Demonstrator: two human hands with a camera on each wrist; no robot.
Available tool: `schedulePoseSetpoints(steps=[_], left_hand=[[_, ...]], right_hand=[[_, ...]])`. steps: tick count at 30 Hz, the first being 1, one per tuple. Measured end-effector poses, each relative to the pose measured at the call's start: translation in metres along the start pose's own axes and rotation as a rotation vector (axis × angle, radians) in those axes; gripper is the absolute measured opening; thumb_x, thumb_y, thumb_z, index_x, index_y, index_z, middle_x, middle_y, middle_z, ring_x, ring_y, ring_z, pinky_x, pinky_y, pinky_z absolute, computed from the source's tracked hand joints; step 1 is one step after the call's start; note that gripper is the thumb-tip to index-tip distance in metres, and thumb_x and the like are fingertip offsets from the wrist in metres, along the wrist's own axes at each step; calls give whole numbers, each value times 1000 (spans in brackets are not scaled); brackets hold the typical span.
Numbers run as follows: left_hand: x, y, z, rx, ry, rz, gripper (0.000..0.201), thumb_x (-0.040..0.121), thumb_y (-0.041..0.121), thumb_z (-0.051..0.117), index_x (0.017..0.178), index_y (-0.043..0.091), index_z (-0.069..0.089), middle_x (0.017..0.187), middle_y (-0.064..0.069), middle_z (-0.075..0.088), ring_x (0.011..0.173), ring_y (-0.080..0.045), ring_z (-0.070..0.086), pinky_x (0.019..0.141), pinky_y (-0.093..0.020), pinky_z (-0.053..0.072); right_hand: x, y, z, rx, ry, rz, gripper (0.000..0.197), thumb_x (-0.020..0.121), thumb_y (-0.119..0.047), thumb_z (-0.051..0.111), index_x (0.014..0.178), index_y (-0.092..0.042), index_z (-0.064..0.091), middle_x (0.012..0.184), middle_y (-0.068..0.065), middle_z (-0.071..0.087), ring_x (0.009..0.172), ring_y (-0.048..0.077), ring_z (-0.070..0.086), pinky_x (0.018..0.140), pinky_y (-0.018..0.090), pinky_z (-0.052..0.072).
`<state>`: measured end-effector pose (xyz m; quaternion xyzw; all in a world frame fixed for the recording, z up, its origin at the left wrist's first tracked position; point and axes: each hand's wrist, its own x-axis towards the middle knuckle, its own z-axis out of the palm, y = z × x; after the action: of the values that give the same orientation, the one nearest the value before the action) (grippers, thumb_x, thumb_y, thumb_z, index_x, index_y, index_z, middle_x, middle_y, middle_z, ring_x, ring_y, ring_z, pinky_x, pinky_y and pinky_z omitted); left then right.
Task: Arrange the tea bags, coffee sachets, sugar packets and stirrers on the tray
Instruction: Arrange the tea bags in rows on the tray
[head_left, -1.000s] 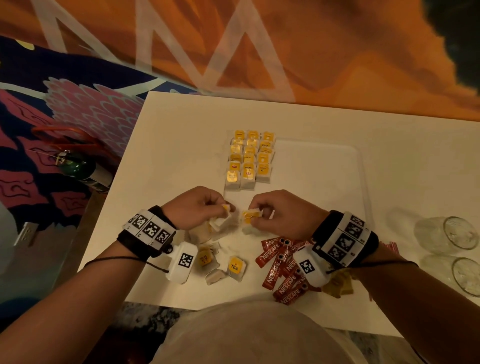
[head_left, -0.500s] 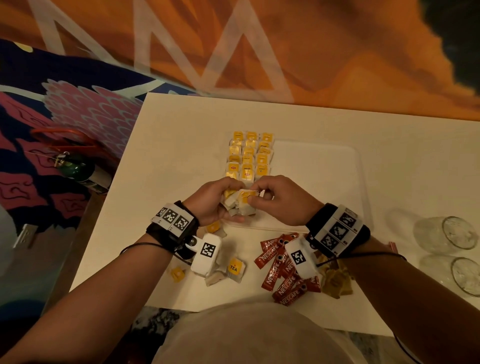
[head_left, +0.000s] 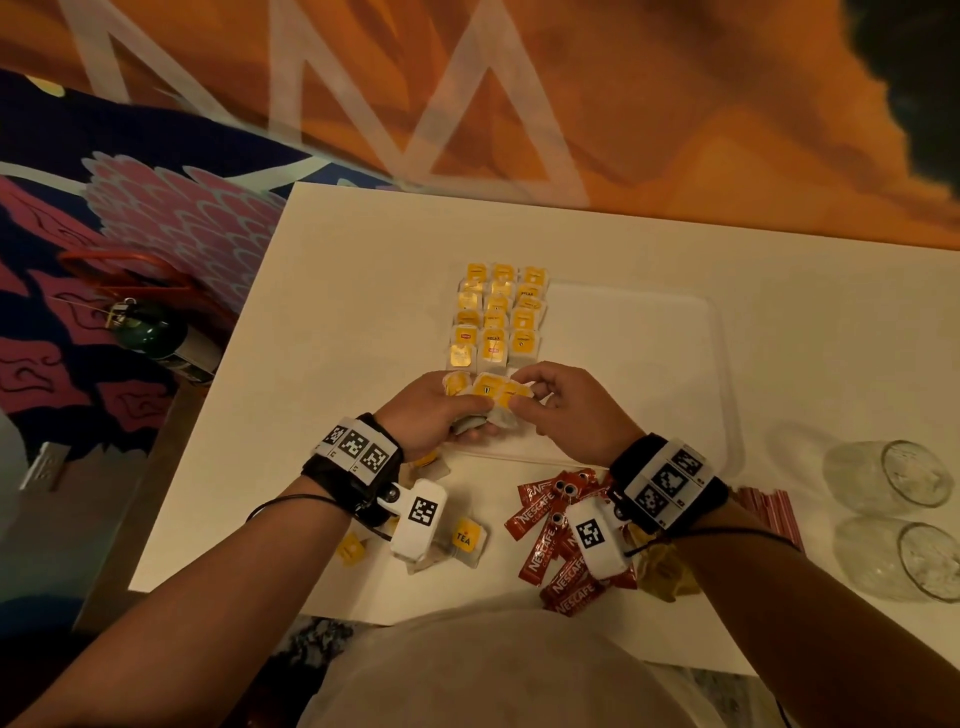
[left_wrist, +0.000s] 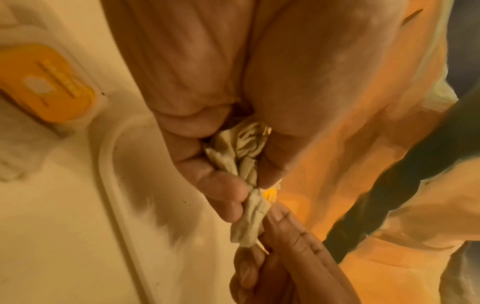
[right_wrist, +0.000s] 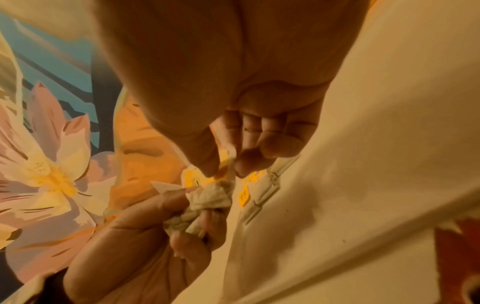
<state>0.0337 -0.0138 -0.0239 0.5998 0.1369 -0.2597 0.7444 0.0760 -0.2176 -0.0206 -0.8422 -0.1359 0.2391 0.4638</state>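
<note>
Rows of yellow-tagged tea bags (head_left: 497, 318) lie along the left side of a pale tray (head_left: 675, 364). At the near end of those rows my left hand (head_left: 441, 410) grips a bunch of tea bags (left_wrist: 244, 162), their yellow tags (head_left: 488, 387) fanned above my fingers. My right hand (head_left: 550, 402) pinches one tea bag (right_wrist: 228, 162) of that bunch by its tag end. Loose tea bags (head_left: 465, 538) lie on the table under my left wrist. Red coffee sachets (head_left: 540, 525) lie under my right wrist, with brown sugar packets (head_left: 665, 571) and red stirrers (head_left: 769, 506) beside them.
Two clear glasses (head_left: 893, 478) (head_left: 909, 561) lie on their sides at the table's right edge. A green bottle (head_left: 156, 332) lies on the patterned floor left of the white table (head_left: 337, 291). The tray's right half is bare.
Both hands carried the tea bags from the table's front onto the tray's near end. Now the bunch sits just below the last row and the right hand pinches one bag from it.
</note>
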Motion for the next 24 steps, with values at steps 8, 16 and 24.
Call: schedulePoseSetpoints(steps=[8,16,24], left_hand=[[5,-4,4,-28,38,5,18,95,1,57,110,-1,68,102,-23,72,81,-23,72,61,-23,56],[10,-8,-3,-8,108,-25,22,93,7,62,113,-1,67,104,-20,73,90,-27,71,68,-26,57],[13,-8,-7,-90,183,-60,42,80,16,68,115,-8,65,112,-27,68,97,-34,68,99,-50,49]], right_hand=[[-8,7,8,72,-26,82,20,96,-30,67,91,-12,74,68,3,66,58,5,61,56,21,46],[7,10,-5,-35,42,61,14,97,-26,65,88,-16,70,76,-3,69,60,9,67,59,21,47],[42,2,-24,-519,-108,101,29,97,-28,61,70,-19,57,68,-2,56,65,17,54,59,31,37]])
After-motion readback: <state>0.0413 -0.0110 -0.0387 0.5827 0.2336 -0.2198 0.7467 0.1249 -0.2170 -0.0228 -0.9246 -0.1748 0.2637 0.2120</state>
